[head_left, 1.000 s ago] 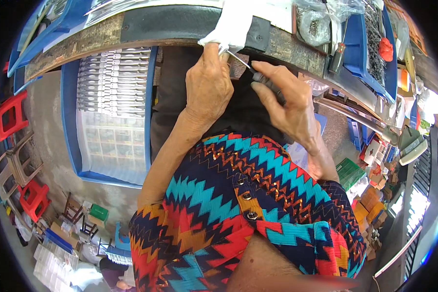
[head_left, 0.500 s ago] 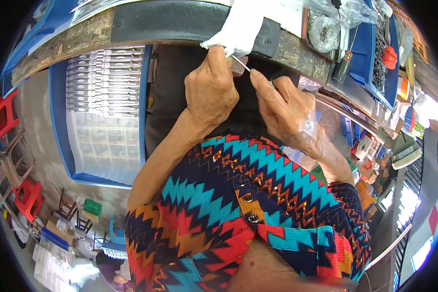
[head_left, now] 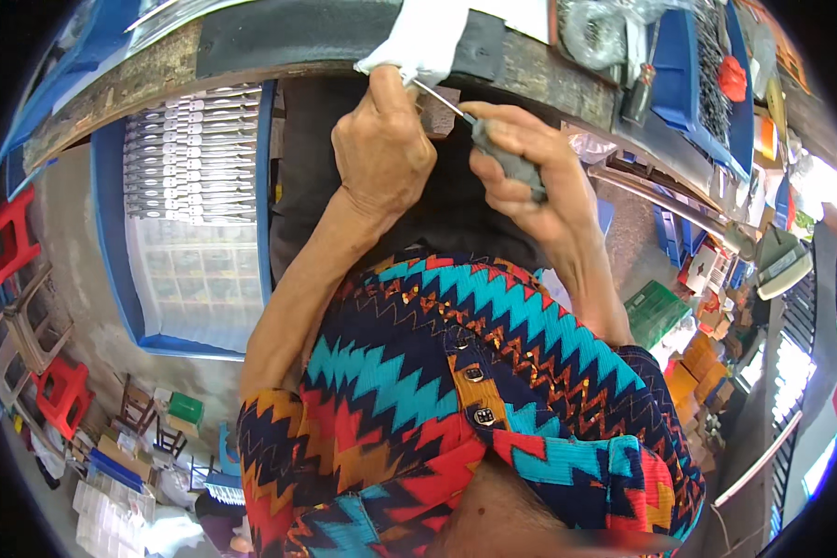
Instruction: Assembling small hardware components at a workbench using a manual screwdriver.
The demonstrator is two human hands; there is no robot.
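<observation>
My left hand [head_left: 384, 153] is closed at the bench edge, its fingertips pinching something small against the end of a white cloth [head_left: 423, 37]. The pinched piece is mostly hidden by the fingers. In my right hand [head_left: 539, 167] is a screwdriver [head_left: 510, 163] with a grey handle. Its thin metal shaft slants up and left, and the tip reaches the spot where my left fingertips meet the cloth.
Left of my left arm lies a blue tray [head_left: 132, 321] with rows of slim silver metal pieces [head_left: 195, 153]. On the wooden bench [head_left: 93, 112] at the right are another screwdriver [head_left: 639, 98], a blue bin [head_left: 677, 107] of small dark parts and a red lump [head_left: 732, 81].
My right hand has turned, bringing the grey screwdriver handle into view across the palm. The shaft tip stays at my left fingertips. The whole view has shifted slightly.
</observation>
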